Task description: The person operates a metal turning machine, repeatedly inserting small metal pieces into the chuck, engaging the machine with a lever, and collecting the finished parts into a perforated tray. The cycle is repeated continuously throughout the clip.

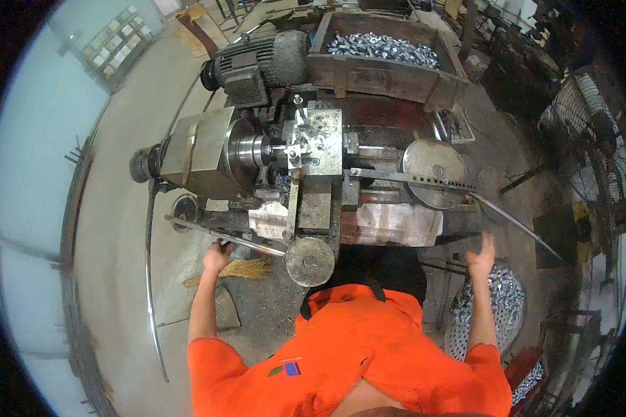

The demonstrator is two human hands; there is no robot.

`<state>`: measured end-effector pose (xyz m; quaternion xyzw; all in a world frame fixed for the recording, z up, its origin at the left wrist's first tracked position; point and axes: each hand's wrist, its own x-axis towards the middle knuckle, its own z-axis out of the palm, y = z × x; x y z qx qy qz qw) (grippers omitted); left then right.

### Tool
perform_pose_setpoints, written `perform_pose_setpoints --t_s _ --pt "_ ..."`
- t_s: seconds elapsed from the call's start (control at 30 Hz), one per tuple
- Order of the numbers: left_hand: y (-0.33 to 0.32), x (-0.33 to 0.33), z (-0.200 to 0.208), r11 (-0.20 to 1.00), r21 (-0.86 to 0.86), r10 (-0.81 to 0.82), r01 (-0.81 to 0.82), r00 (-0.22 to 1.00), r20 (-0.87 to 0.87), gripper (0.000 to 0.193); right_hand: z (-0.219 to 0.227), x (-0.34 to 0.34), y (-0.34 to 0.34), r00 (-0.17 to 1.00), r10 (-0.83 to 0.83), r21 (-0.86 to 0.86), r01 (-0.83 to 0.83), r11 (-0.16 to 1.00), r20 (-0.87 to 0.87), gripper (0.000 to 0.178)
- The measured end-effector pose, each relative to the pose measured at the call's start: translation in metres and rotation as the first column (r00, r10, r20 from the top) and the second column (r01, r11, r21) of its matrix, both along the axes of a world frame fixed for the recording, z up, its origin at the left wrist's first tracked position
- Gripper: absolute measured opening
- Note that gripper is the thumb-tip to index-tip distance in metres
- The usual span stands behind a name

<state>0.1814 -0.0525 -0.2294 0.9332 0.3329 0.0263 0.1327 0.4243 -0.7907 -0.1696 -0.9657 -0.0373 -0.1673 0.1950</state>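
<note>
My left hand is beside the machine at the left, just below a long metal lever rod that runs to a round disc weight. Its fingers are curled, with something dark and too small to name at their tips. To the right, my right hand is raised with fingers stretched out and nothing in it. It stays apart from the handle rod, which joins a perforated bar over a large round plate. Between the hands stands the lathe-like machine, with a chuck and a metal tool block.
A wooden box of shiny metal parts stands behind the machine, beside an electric motor. A perforated basket of similar parts sits below my right arm. A straw broom lies near my left hand. A fan stands at right.
</note>
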Motion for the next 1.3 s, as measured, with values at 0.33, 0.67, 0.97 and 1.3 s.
perform_pose_setpoints --t_s 0.33,0.67,0.97,1.3 --pt "-0.069 0.032 -0.057 0.945 -0.012 0.326 -0.326 0.945 -0.020 0.045 0.008 -0.045 0.043 0.962 0.106 0.202 -0.054 0.978 -0.253 0.034" --pt "-0.022 0.003 -0.026 0.997 -0.076 -0.019 -0.004 0.955 -0.295 0.051 0.139 0.040 0.129 0.908 0.419 0.268 -0.411 0.871 0.032 0.032" --pt "-0.017 -0.055 0.204 0.956 0.110 0.261 -0.271 0.960 0.100 0.032 0.235 0.070 0.368 0.467 0.867 0.234 -0.875 0.423 0.177 0.034" --pt "0.070 -0.184 0.176 0.813 0.197 0.573 -0.547 0.813 -0.108 0.035 0.205 0.056 0.499 0.552 0.786 -0.081 -0.829 0.553 -0.278 0.031"
